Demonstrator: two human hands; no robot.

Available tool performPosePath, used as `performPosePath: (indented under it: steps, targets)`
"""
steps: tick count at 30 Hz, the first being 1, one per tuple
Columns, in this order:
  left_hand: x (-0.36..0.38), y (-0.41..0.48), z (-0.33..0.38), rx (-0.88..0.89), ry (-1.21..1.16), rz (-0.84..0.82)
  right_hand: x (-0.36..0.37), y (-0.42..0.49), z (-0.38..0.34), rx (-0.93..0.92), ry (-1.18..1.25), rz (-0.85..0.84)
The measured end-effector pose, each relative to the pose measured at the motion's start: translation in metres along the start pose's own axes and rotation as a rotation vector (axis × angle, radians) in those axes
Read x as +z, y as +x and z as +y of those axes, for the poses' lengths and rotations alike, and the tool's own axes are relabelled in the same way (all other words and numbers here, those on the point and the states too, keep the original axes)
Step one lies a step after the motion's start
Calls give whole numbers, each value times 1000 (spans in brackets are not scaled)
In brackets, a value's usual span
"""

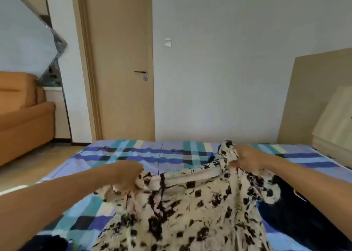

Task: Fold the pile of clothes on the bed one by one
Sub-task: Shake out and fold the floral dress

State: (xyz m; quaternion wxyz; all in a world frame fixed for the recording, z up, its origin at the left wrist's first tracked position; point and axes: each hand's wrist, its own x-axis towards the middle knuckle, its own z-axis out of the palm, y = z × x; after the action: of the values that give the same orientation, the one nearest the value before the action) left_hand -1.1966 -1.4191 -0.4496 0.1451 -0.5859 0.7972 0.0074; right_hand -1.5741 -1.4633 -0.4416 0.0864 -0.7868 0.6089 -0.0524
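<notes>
A cream garment with black blotches (190, 208) lies spread over the bed, its far edge lifted. My left hand (126, 174) grips that edge at its left corner. My right hand (247, 160) is closed on the right corner, where a bunch of the fabric sticks up above the fingers. A dark navy garment (297, 216) lies partly under the patterned one on the right. Another dark piece (47, 243) shows at the lower left edge.
The bed has a blue, teal and white plaid sheet (133, 151). Behind it stand a shut beige door (122, 60) and a white wall. An orange sofa (21, 117) is at the left; light wooden boards (323, 102) lean at the right.
</notes>
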Motion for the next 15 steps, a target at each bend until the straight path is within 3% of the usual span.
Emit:
performPosePath:
  steps: [2,4,6,8,11,15]
  targets:
    - [-80,18,-19,-216,102,286,-73,24,-21,-3,-53,272]
    - [-195,-1,-31,-351,-29,692,-186,27,-50,-24,7,682]
    - [-311,-53,-36,-385,-195,1028,-306,4,-85,-91,19,1056]
    - [-394,-108,-40,-403,-166,1259,-390,-37,-118,-128,39,1302]
    - [-455,-171,-46,-450,-18,1385,-443,-99,-155,-132,28,1424]
    - [-471,-209,-48,-517,71,1424,-443,-129,-161,-84,0,1417]
